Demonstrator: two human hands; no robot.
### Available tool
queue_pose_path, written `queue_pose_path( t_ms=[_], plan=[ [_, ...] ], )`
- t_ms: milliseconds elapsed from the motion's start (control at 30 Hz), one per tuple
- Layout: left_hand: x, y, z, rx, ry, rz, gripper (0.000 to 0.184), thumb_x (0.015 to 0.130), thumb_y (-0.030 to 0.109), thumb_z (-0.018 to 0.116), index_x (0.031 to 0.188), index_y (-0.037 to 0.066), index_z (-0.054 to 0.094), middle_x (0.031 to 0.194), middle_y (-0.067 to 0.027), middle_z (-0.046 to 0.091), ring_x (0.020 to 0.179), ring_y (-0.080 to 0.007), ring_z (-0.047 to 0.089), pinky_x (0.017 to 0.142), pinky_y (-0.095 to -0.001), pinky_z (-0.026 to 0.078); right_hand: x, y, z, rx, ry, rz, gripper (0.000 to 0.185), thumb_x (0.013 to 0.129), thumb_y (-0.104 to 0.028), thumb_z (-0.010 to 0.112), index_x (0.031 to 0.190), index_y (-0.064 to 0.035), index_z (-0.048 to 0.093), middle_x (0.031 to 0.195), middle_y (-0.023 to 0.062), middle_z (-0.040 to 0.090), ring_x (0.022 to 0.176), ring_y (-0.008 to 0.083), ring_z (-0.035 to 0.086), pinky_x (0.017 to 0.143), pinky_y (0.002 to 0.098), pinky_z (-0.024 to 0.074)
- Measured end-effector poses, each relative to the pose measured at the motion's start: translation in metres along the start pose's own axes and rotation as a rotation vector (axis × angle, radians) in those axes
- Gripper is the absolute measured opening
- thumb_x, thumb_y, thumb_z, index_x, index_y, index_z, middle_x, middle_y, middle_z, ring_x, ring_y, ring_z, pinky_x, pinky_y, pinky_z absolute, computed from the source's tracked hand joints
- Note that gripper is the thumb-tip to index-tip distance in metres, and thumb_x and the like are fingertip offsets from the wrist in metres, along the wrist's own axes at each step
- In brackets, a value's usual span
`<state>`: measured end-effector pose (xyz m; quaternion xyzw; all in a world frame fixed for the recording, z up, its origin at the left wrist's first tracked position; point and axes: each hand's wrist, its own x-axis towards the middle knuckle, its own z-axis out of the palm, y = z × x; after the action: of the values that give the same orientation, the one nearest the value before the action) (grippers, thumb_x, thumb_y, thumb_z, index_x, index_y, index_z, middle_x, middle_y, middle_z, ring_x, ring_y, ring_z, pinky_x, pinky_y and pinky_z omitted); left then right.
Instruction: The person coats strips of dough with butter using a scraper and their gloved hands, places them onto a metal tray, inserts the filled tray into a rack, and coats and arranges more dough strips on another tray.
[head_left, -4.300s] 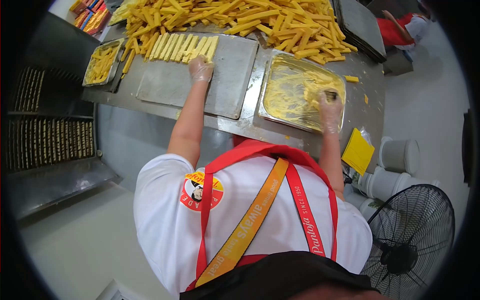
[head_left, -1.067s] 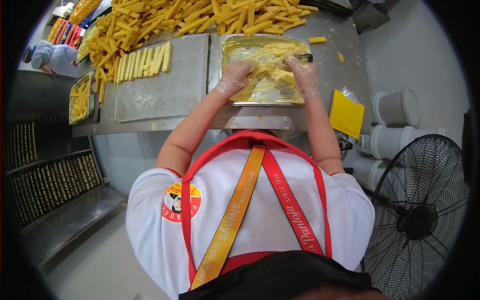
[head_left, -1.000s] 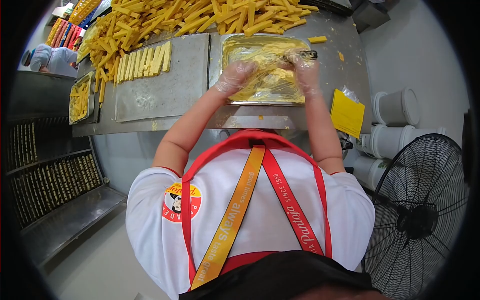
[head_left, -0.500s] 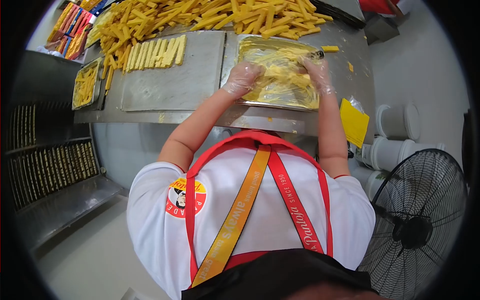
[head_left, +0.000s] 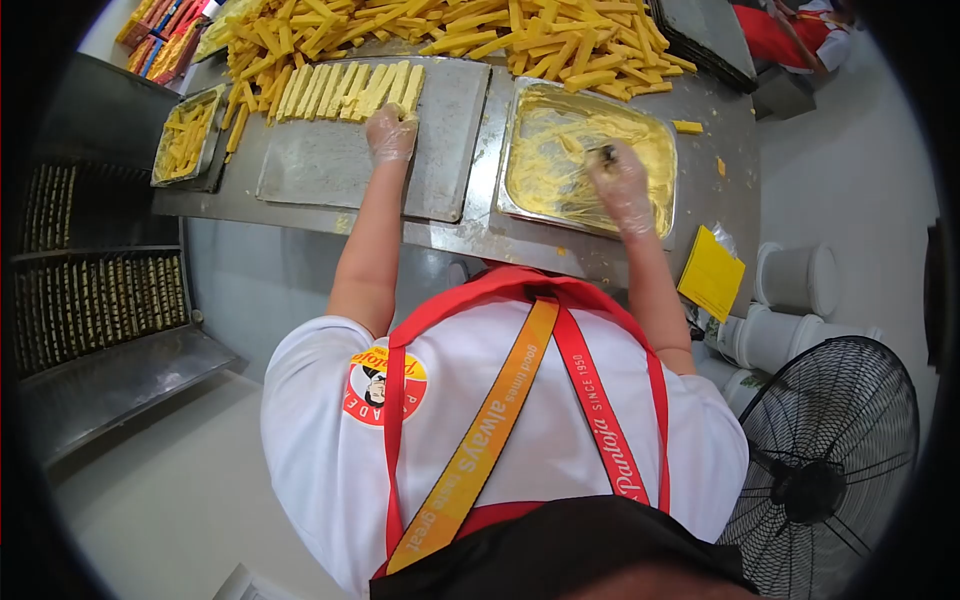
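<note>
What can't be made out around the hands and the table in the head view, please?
In the head view:
Dark tool: full shape hidden by the right hand.
Hold of the left hand: its own back mostly hides the fingertips.
Pile of yellow sticks: cut off by the top edge.

Bakery kitchen: steel table (head_left: 705,155), piled yellow sticks (head_left: 590,50)
</note>
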<state>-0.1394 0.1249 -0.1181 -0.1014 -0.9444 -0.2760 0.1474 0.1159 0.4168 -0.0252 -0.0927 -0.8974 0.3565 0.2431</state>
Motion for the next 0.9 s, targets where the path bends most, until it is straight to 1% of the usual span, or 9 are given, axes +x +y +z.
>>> queue_pose_path(
  t_ms=[167, 300, 400, 467, 533, 600, 667, 800, 900],
  plan=[
    [-0.001, -0.015, 0.020, -0.063, 0.070, 0.038, 0.030, 0.064, 0.023, 0.074, 0.077, 0.000, 0.059, 0.075, -0.0208, 0.060, 0.077, -0.0392, 0.058, 0.071, -0.0467, 0.048, -0.007, -0.009, 0.028, 0.417, -0.188, 0.322, 0.016, 0.081, -0.016, 0.067, 0.092, -0.0049, 0.063, 0.083, 0.0028, 0.064, 0.073, 0.0135, 0.059, 0.068, 0.0276, 0.0495],
    [-0.019, -0.022, 0.012, 0.019, 0.249, 0.148, 0.044, 0.067, 0.033, 0.075, 0.089, 0.001, 0.056, 0.084, -0.0197, 0.056, 0.086, -0.0398, 0.053, 0.076, -0.0486, 0.044, 0.026, 0.031, -0.024, 0.518, 0.178, 0.603, 0.016, 0.080, -0.017, 0.069, 0.092, -0.0065, 0.065, 0.081, 0.0019, 0.064, 0.071, 0.0122, 0.060, 0.064, 0.0282, 0.0496],
    [-0.009, 0.007, -0.008, -0.003, 0.194, 0.184, 0.048, 0.069, 0.039, 0.074, 0.095, 0.002, 0.055, 0.090, -0.0188, 0.056, 0.090, -0.0386, 0.052, 0.079, -0.0485, 0.044, 0.032, 0.051, -0.029, -0.274, 0.184, 0.241, 0.018, 0.079, -0.017, 0.069, 0.092, -0.0053, 0.065, 0.081, 0.0028, 0.065, 0.072, 0.0125, 0.061, 0.063, 0.0297, 0.0495],
    [0.000, 0.047, -0.023, 0.053, 0.056, 0.240, 0.051, 0.072, 0.041, 0.071, 0.100, 0.003, 0.054, 0.093, -0.0185, 0.056, 0.093, -0.0376, 0.052, 0.083, -0.0481, 0.044, 0.026, 0.037, 0.000, -0.013, 0.060, 0.100, 0.020, 0.077, -0.014, 0.068, 0.094, -0.0048, 0.064, 0.085, 0.0050, 0.064, 0.075, 0.0168, 0.062, 0.067, 0.0328, 0.0508],
    [0.023, 0.068, 0.009, -0.051, 0.269, 0.544, 0.052, 0.073, 0.038, 0.069, 0.109, 0.004, 0.053, 0.101, -0.0198, 0.058, 0.100, -0.0368, 0.053, 0.087, -0.0457, 0.044, 0.025, -0.018, 0.009, 0.296, -0.215, 0.218, 0.024, 0.078, -0.015, 0.068, 0.098, -0.0027, 0.063, 0.085, 0.0057, 0.064, 0.076, 0.0154, 0.061, 0.067, 0.0306, 0.0506],
    [0.045, 0.096, 0.026, -0.064, 0.016, 0.487, 0.052, 0.074, 0.036, 0.068, 0.113, 0.004, 0.053, 0.108, -0.0208, 0.058, 0.105, -0.0358, 0.053, 0.089, -0.0443, 0.044, 0.035, -0.042, -0.003, 0.335, -0.116, 0.466, 0.027, 0.078, -0.016, 0.068, 0.100, -0.0014, 0.062, 0.085, 0.0063, 0.064, 0.077, 0.0151, 0.061, 0.067, 0.0301, 0.0503],
    [0.067, 0.113, 0.043, -0.055, -0.126, 0.439, 0.052, 0.075, 0.034, 0.067, 0.115, 0.005, 0.053, 0.111, -0.0212, 0.059, 0.107, -0.0356, 0.054, 0.090, -0.0436, 0.045, 0.039, 0.031, 0.007, 0.620, -0.011, 0.516, 0.031, 0.079, -0.017, 0.069, 0.102, 0.0010, 0.059, 0.084, 0.0080, 0.064, 0.077, 0.0151, 0.061, 0.066, 0.0301, 0.0504],
    [0.101, 0.120, 0.098, 0.002, -0.248, 0.365, 0.048, 0.075, 0.033, 0.067, 0.113, 0.006, 0.054, 0.105, -0.0194, 0.063, 0.100, -0.0366, 0.059, 0.085, -0.0436, 0.048, 0.047, 0.073, -0.035, -0.137, 0.217, 0.395, 0.025, 0.077, -0.018, 0.067, 0.093, -0.0006, 0.061, 0.083, 0.0145, 0.064, 0.070, 0.0238, 0.061, 0.067, 0.0349, 0.0504],
    [0.118, 0.120, 0.125, 0.181, -0.310, 0.376, 0.032, 0.078, 0.025, 0.061, 0.106, 0.009, 0.057, 0.093, -0.0169, 0.067, 0.091, -0.0343, 0.064, 0.076, -0.0447, 0.052, 0.038, 0.044, -0.005, -0.060, 0.104, 0.182, 0.020, 0.079, -0.011, 0.068, 0.097, -0.0034, 0.064, 0.086, 0.0064, 0.065, 0.077, 0.0152, 0.060, 0.070, 0.0296, 0.0494]
  ],
)
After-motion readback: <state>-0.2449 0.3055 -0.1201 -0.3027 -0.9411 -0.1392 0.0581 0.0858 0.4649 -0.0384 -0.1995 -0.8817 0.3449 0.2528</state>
